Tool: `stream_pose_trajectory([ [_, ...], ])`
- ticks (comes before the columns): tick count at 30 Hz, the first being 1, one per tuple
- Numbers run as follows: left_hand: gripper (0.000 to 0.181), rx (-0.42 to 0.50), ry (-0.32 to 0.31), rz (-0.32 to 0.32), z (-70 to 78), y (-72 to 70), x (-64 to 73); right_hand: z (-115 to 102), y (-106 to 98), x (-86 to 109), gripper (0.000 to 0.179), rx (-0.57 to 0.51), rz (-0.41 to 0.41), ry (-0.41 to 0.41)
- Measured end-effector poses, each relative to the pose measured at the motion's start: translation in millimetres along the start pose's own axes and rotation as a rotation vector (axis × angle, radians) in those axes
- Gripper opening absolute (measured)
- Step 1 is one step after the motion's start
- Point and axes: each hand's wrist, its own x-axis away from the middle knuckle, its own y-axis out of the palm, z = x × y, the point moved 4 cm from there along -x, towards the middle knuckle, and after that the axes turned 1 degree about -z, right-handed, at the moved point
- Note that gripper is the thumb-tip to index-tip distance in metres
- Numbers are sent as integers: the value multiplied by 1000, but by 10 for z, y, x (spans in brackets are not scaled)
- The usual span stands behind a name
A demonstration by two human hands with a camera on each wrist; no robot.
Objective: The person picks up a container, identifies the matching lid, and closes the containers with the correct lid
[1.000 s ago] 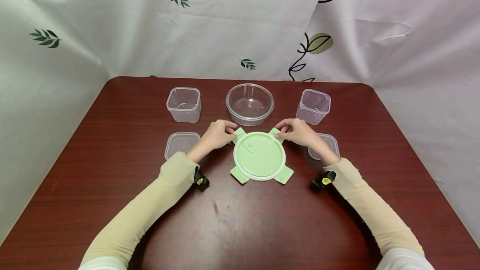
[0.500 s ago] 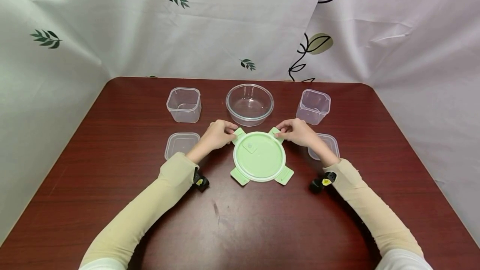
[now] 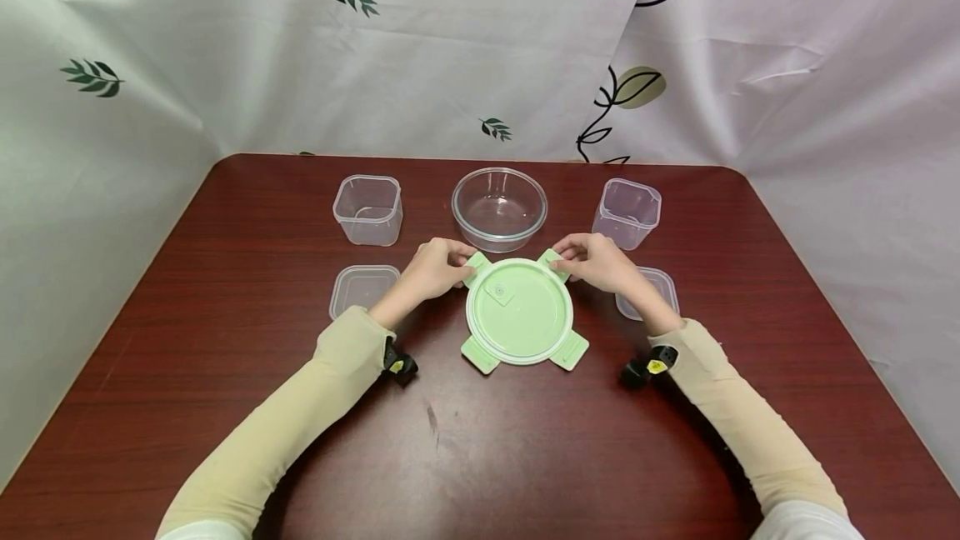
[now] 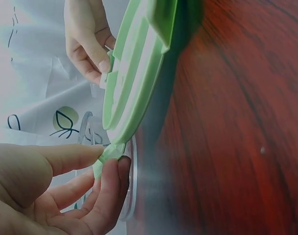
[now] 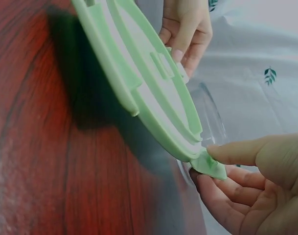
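A round pale-green lid (image 3: 520, 317) with flaps around its rim is held level-looking in front of the round clear glass bowl (image 3: 499, 211). My left hand (image 3: 435, 268) pinches the lid's far-left flap between thumb and fingers. On the far-right flap, my right hand (image 3: 596, 263) has the same kind of pinch. Both wrist views show a dark shadow (image 5: 82, 98) apart from the lid, which is raised off the table. The two near flaps stick out untouched. Part of the bowl is hidden behind the hands in the wrist views.
A clear square container (image 3: 367, 211) stands back left, its flat lid (image 3: 363, 290) in front. Back right is a smaller clear container (image 3: 628, 213), with a lid (image 3: 663, 283) partly under the right forearm. A patterned curtain (image 3: 480, 40) hangs behind the table (image 3: 480, 457).
The green lid has risen slightly toward the camera, its far edge a little farther up in view. Both hands moved with it, keeping their pinch. The containers stayed put.
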Motion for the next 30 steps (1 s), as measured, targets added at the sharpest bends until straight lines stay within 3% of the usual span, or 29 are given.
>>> stream_pose_trajectory([
  [12,29,83,19,-32,69,6,38,-47,-31,35,27,-43,38,-21],
  [22,27,83,45,9,154,-36,87,-208,-87,133,23,54,128,-88],
  [30,26,99,75,49,238,-106,138,-300,-150,202,21,63,176,-133],
])
